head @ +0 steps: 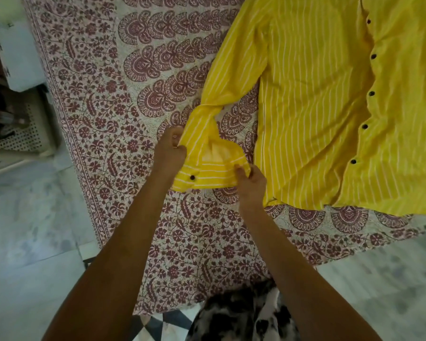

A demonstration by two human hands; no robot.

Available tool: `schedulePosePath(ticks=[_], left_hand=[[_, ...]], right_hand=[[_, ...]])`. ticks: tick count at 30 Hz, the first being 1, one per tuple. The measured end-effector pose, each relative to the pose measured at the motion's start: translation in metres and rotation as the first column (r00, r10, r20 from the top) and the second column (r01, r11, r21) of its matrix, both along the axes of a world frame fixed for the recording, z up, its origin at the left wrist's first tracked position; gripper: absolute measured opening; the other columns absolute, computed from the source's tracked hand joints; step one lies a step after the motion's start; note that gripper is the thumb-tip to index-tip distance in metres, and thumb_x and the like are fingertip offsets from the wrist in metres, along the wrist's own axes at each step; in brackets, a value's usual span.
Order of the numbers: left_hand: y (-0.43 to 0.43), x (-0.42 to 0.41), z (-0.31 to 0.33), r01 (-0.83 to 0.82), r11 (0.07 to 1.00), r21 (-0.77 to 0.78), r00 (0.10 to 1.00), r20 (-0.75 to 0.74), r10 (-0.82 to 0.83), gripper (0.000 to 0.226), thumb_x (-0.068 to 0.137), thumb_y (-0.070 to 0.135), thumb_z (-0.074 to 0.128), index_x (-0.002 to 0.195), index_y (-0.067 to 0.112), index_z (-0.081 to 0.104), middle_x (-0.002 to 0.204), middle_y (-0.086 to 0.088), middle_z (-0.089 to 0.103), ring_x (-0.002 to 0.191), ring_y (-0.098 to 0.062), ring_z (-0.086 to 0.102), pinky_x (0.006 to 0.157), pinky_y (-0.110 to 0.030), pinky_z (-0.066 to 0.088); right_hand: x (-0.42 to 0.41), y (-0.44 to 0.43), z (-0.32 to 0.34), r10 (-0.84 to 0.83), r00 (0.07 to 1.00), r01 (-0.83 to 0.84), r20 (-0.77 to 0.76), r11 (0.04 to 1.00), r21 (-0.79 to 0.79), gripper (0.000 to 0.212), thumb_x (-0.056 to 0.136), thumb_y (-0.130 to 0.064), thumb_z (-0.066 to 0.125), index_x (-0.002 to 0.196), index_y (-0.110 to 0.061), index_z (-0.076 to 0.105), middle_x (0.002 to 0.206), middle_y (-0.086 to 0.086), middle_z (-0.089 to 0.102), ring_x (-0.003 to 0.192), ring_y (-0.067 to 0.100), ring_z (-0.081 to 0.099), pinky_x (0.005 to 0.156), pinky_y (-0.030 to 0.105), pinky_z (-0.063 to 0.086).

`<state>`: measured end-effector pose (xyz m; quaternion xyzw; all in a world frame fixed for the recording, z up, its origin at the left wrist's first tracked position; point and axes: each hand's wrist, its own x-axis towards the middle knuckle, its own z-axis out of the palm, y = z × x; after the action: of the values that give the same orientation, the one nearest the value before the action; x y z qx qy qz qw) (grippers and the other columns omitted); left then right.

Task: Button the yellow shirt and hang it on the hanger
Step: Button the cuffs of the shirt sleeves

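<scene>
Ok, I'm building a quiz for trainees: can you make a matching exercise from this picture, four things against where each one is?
Things:
1 left hand
2 right hand
3 cuff button
4 bedsheet

Places:
A under the shirt
B pinching the cuff at its right end
C between the two hands
D gripping the sleeve edge, left of the button

Pairs: 1-D, 2-B, 3-C, 4-A

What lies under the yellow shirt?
The shirt lies on a patterned sheet, which shows around it and in the gap beside the sleeve. Whether anything else lies beneath the shirt cannot be seen: the cloth covers it.
</scene>
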<state>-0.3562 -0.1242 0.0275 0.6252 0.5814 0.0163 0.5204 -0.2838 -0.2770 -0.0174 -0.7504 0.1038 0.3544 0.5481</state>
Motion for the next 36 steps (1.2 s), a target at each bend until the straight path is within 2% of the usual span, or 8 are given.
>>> schedulePosePath(ticks=[7,11,15,20,24,28,31,36], left_hand=[[-0.047,-0.001,-0.051,0.545,0.819,0.182,0.839,-0.121,-0.531,0.025,0.074,-0.01,0.057,0.079,0.013,0.065,0.081,0.0,0.05,0.073,-0.019,0.05,0.068,-0.029,0.039],[-0.08,0.004,-0.063,0.642,0.735,0.219,0.76,-0.307,-0.572,0.018,0.082,0.014,0.065,0.098,0.019,0.07,0.102,-0.009,0.046,0.084,-0.026,0.052,0.065,-0.031,0.043],[-0.108,0.011,-0.067,0.761,0.586,0.278,0.64,-0.471,-0.607,0.027,0.076,0.026,0.074,0.102,0.018,0.07,0.111,-0.016,0.052,0.095,-0.034,0.057,0.064,-0.038,0.049],[-0.121,0.01,-0.069,0.811,0.523,0.262,0.569,-0.566,-0.597,0.03,0.068,0.022,0.08,0.094,0.015,0.068,0.104,-0.019,0.059,0.081,-0.036,0.063,0.05,-0.036,0.048],[-0.12,0.02,-0.072,0.764,0.584,0.274,0.627,-0.53,-0.571,0.013,0.086,0.02,0.061,0.094,0.01,0.062,0.083,-0.016,0.065,0.064,-0.033,0.061,0.049,-0.025,0.028],[-0.114,0.03,-0.077,0.644,0.724,0.247,0.744,-0.424,-0.517,0.01,0.085,0.023,0.059,0.086,0.014,0.06,0.075,-0.009,0.063,0.069,-0.029,0.059,0.052,-0.027,0.033],[-0.113,0.038,-0.071,0.484,0.844,0.23,0.874,-0.186,-0.45,0.009,0.083,0.023,0.064,0.081,0.015,0.062,0.059,-0.003,0.059,0.058,-0.023,0.059,0.049,-0.028,0.041],[-0.12,0.051,-0.059,0.48,0.822,0.305,0.874,-0.087,-0.478,0.008,0.084,0.022,0.063,0.081,0.016,0.065,0.057,0.006,0.048,0.053,-0.017,0.05,0.05,-0.032,0.041]], right_hand=[[0.028,-0.045,-0.022,-0.043,0.971,0.069,0.235,0.992,-0.105,0.012,0.084,-0.017,0.067,0.084,-0.004,0.064,0.059,-0.002,0.05,0.051,-0.002,0.046,0.05,0.008,0.035],[0.034,-0.054,-0.031,0.016,0.97,0.017,0.241,0.991,-0.134,0.021,0.082,-0.019,0.07,0.068,-0.013,0.056,0.051,-0.002,0.04,0.045,0.0,0.038,0.047,0.013,0.03],[0.038,-0.066,-0.036,0.083,0.973,-0.055,0.215,0.989,-0.134,0.018,0.086,-0.018,0.064,0.084,0.0,0.065,0.059,0.009,0.055,0.051,0.0,0.046,0.054,0.021,0.039],[0.039,-0.075,-0.037,0.1,0.977,-0.083,0.187,0.992,-0.096,0.019,0.088,-0.015,0.062,0.098,-0.001,0.068,0.071,-0.007,0.063,0.064,-0.007,0.058,0.062,0.015,0.047],[0.04,-0.074,-0.035,0.153,0.974,-0.144,0.169,0.987,-0.066,0.022,0.088,-0.017,0.062,0.102,-0.001,0.067,0.085,0.011,0.069,0.079,0.019,0.064,0.073,0.036,0.053],[0.035,-0.074,-0.04,0.17,0.97,-0.156,0.176,0.983,-0.093,0.025,0.088,-0.019,0.061,0.107,-0.003,0.066,0.09,0.016,0.07,0.083,0.027,0.065,0.073,0.039,0.054],[0.033,-0.074,-0.042,0.148,0.975,-0.138,0.166,0.988,-0.07,0.022,0.088,-0.017,0.061,0.103,-0.002,0.067,0.087,0.015,0.07,0.08,0.028,0.065,0.07,0.037,0.053],[0.034,-0.071,-0.039,0.109,0.988,-0.106,0.112,0.994,-0.03,0.012,0.088,-0.011,0.06,0.09,-0.003,0.068,0.073,0.004,0.065,0.065,0.008,0.06,0.061,0.022,0.047]])
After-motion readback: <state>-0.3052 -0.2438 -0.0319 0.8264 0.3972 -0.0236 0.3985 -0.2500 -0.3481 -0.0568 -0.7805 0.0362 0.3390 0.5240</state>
